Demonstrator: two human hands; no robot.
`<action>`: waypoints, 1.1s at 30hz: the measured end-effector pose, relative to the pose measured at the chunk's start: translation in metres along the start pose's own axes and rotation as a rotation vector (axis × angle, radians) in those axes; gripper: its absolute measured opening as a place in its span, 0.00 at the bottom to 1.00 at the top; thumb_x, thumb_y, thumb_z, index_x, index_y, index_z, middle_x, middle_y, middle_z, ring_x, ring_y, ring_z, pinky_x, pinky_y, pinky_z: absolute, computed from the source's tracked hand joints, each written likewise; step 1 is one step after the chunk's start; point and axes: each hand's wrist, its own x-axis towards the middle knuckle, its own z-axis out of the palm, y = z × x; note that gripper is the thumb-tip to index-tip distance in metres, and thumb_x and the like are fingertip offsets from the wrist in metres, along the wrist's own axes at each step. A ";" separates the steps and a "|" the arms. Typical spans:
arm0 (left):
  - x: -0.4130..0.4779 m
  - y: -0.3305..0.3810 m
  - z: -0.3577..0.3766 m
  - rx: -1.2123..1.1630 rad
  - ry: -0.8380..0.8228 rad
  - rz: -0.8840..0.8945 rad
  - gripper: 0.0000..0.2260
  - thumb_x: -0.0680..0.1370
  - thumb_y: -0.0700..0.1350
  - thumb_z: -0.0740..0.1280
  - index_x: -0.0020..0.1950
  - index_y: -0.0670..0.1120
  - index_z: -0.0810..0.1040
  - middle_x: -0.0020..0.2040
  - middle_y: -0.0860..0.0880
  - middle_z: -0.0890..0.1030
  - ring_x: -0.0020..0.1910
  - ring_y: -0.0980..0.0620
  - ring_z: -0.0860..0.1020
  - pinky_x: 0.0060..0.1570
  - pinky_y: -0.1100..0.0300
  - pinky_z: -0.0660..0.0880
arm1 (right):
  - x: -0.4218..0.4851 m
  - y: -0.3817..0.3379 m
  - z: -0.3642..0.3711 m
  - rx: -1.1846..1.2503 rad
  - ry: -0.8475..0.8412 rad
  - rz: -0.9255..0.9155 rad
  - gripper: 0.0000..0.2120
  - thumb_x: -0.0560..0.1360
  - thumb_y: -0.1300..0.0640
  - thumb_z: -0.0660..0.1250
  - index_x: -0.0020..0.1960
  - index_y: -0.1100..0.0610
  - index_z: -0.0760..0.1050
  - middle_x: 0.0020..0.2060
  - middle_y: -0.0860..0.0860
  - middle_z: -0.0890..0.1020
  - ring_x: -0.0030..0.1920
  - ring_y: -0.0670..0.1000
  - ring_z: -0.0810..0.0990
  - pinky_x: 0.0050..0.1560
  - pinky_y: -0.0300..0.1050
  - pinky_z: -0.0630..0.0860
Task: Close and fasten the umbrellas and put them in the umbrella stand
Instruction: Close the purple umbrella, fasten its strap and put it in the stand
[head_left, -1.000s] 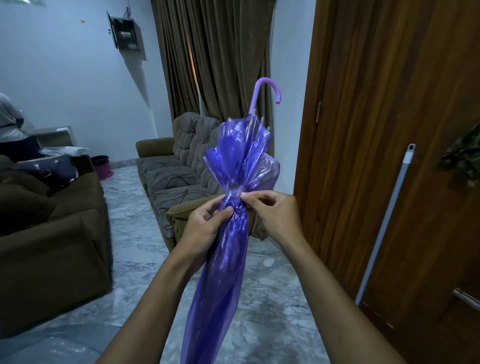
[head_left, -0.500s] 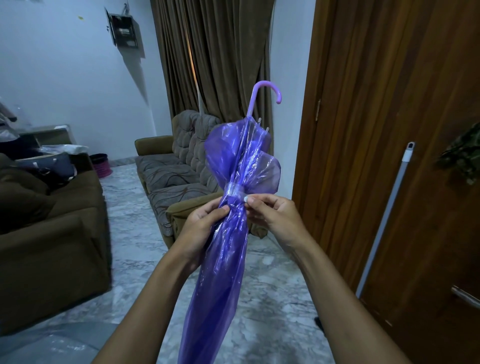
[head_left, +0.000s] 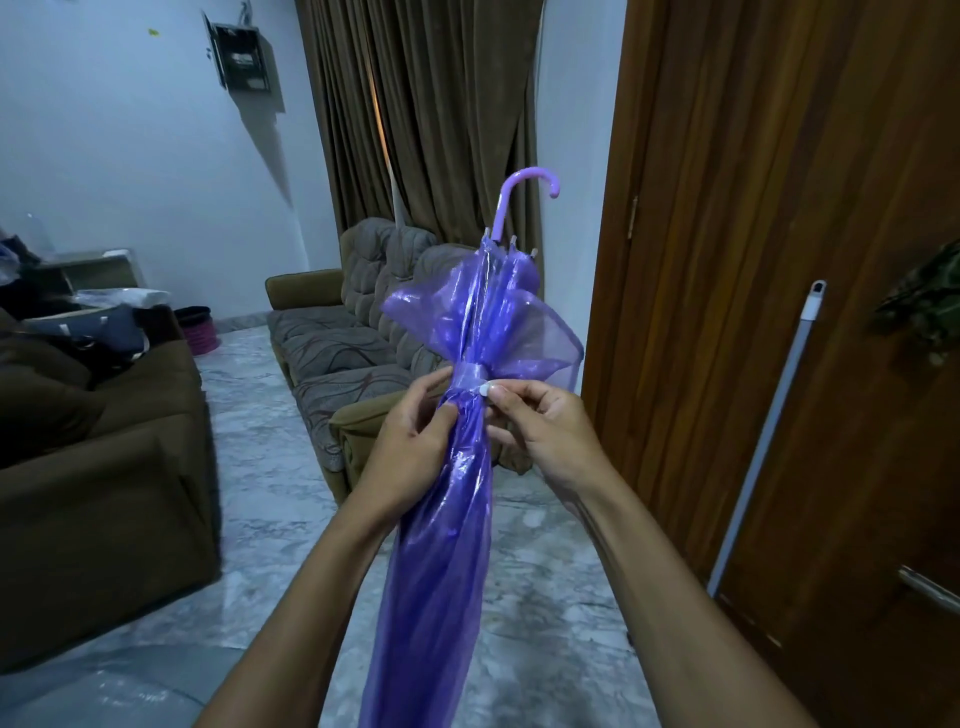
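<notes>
A purple see-through umbrella (head_left: 447, 519) is folded and held upside down in front of me, its hooked handle (head_left: 524, 184) pointing up and away. A pale strap (head_left: 470, 375) wraps the bunched canopy. My left hand (head_left: 410, 447) grips the folded canopy just below the strap. My right hand (head_left: 545, 431) pinches the strap's end with its white snap at the umbrella's right side. No umbrella stand is in view.
A wooden door (head_left: 779, 260) stands close on the right, with a long pale pole (head_left: 769, 431) leaning against it. A patterned sofa (head_left: 353, 353) lies ahead, a brown armchair (head_left: 93, 493) to the left. Marble floor (head_left: 270, 493) runs between them.
The strap has been drawn round the canopy and now shows as a pale band. My right hand shifted slightly right, holding the snap end. The umbrella has barely moved.
</notes>
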 end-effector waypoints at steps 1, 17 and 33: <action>0.001 0.004 -0.002 0.000 -0.002 -0.027 0.14 0.81 0.35 0.60 0.64 0.48 0.75 0.49 0.51 0.83 0.41 0.63 0.81 0.42 0.73 0.74 | 0.000 -0.002 0.000 -0.019 -0.008 0.002 0.04 0.77 0.63 0.67 0.47 0.59 0.81 0.37 0.53 0.85 0.38 0.45 0.84 0.41 0.38 0.82; 0.012 0.002 -0.015 -0.048 0.030 0.022 0.19 0.76 0.37 0.70 0.67 0.44 0.76 0.58 0.45 0.83 0.52 0.54 0.82 0.55 0.62 0.77 | 0.008 -0.009 0.016 -0.214 0.087 -0.101 0.03 0.77 0.61 0.69 0.46 0.55 0.81 0.40 0.50 0.85 0.40 0.44 0.84 0.50 0.38 0.79; 0.011 -0.009 -0.019 -0.128 -0.005 -0.030 0.19 0.78 0.34 0.65 0.68 0.41 0.74 0.52 0.46 0.84 0.43 0.59 0.83 0.44 0.68 0.78 | 0.014 -0.001 0.017 0.061 0.094 0.108 0.02 0.76 0.63 0.70 0.48 0.61 0.81 0.43 0.54 0.84 0.38 0.45 0.83 0.42 0.35 0.80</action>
